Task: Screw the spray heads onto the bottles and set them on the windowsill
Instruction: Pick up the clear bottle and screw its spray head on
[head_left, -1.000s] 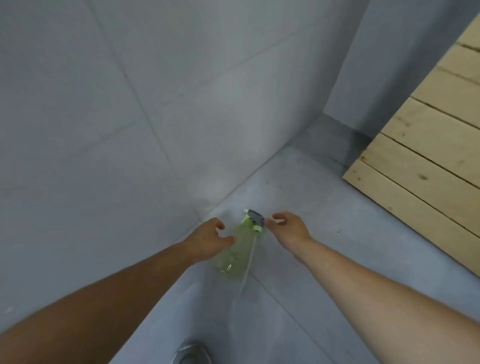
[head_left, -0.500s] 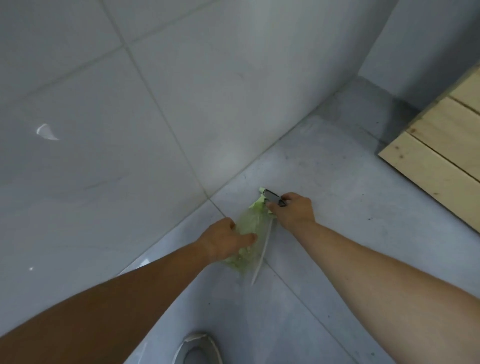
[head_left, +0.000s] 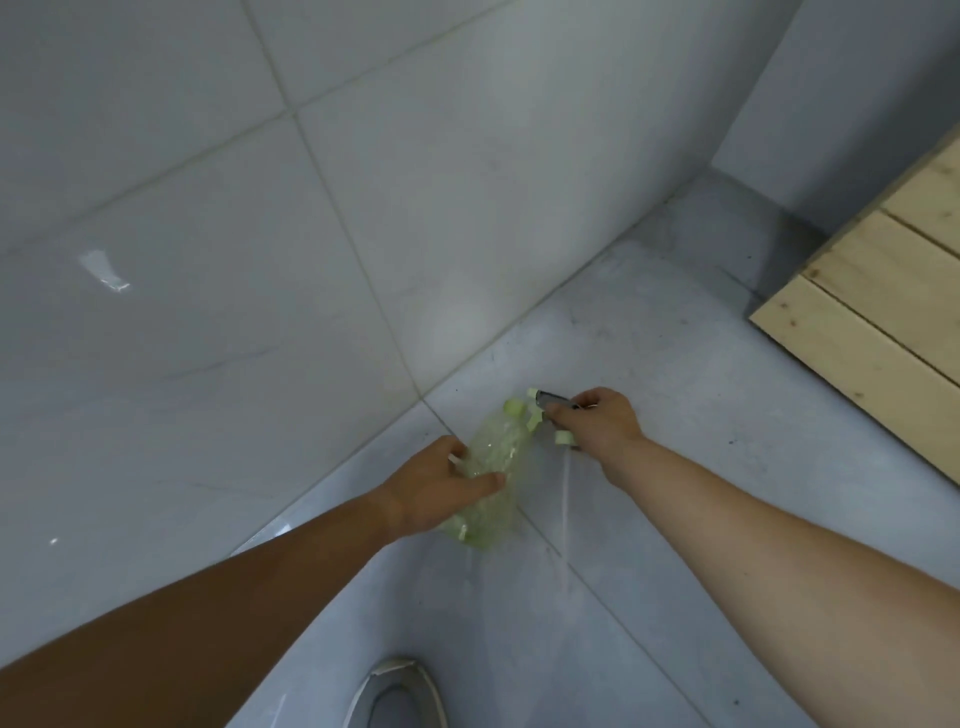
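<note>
Green bottle gripped in left hand, right hand pinching sprayer; wood planks nearby on floor.

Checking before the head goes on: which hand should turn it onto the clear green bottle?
Right. The right hand already grips the grey-and-green spray head beside the neck, dip tube outside, while the left hand steadies the clear green plastic bottle.
</note>
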